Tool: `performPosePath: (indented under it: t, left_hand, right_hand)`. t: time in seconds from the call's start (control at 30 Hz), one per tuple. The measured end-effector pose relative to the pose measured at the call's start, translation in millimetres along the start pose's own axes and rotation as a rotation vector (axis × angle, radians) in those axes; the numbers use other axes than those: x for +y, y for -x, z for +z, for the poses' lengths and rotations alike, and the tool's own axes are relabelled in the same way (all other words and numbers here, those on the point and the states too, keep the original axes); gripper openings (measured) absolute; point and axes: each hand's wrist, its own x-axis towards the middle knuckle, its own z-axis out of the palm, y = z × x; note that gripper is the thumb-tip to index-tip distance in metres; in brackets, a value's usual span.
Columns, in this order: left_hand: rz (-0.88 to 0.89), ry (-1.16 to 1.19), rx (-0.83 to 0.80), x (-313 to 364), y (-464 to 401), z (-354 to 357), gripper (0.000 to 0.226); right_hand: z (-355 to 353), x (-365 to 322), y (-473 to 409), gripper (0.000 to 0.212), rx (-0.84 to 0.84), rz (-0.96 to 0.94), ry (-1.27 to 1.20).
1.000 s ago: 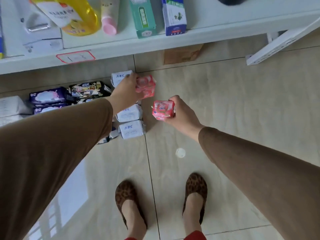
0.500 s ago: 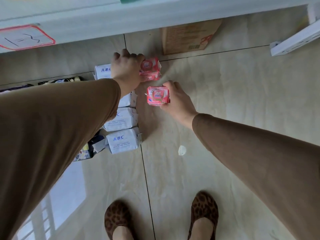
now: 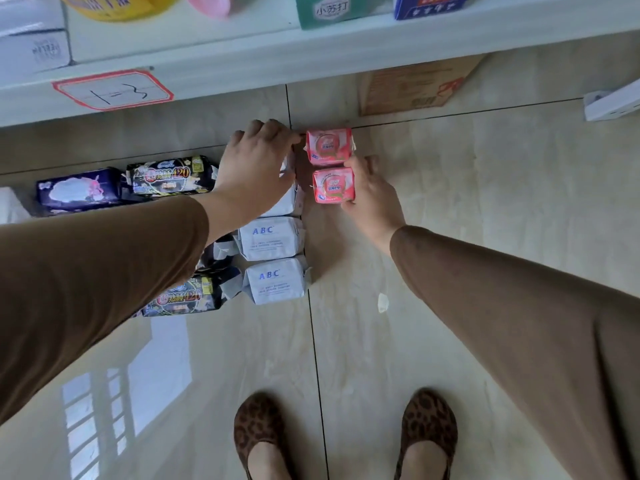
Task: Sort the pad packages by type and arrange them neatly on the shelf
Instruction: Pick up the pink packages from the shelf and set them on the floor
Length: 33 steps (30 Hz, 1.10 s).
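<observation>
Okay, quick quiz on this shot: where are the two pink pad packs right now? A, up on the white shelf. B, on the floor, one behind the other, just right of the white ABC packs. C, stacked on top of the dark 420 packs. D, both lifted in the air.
B: the far pink pack and near pink pack sit in line on the floor tiles, right of the white ABC packs.

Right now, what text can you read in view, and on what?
"ABC": two white pad packages.
"420": two black pad packages.
"小苏打": green box on the shelf.
"1-3", handwritten: red-bordered shelf label.
Pink packages, purple package, cardboard box: print too blurred to read.
</observation>
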Motion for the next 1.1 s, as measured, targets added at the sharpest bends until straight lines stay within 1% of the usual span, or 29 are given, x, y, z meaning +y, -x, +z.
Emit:
performPosePath:
  t: [0.1, 0.3, 0.43, 0.57, 0.67, 0.8, 0.97, 1.1]
  left_hand:
    - [-0.012, 0.003, -0.026, -5, 17, 4, 0.048]
    - [-0.032, 0.030, -0.014, -6, 46, 14, 0.052]
    - [-0.085, 0.058, -0.026, 1, 79, -4, 0.051]
    - [-0.178, 0.086, -0.085, 28, 127, -44, 0.049]
    - [-0.218, 0.131, -0.116, 60, 166, -104, 0.048]
    - [-0.213, 0.170, -0.169, 99, 203, -206, 0.049]
    - [-0.233, 0.252, -0.162, 149, 227, -359, 0.044]
    - [-0.193, 0.281, -0.080, 183, 242, -481, 0.044]
  right_hand:
    - [6, -2, -3, 0.063, 0.010, 0.003, 0.005]
    - [1, -10, 8, 0.065, 0.014, 0.052, 0.001]
    - [-34, -18, 47, 0.055, -0.039, 0.058, 0.101]
    - [-89, -35, 103, 0.057, -0.109, 0.057, 0.098]
    - [-155, -64, 143, 0.060, -0.141, 0.073, 0.082]
    - [-261, -115, 180, 0.057, -0.200, 0.101, 0.114]
    - [-407, -197, 225, 0.048, -0.202, 0.060, 0.110]
    - [-513, -259, 263, 0.045, -0.171, -0.021, 0.109]
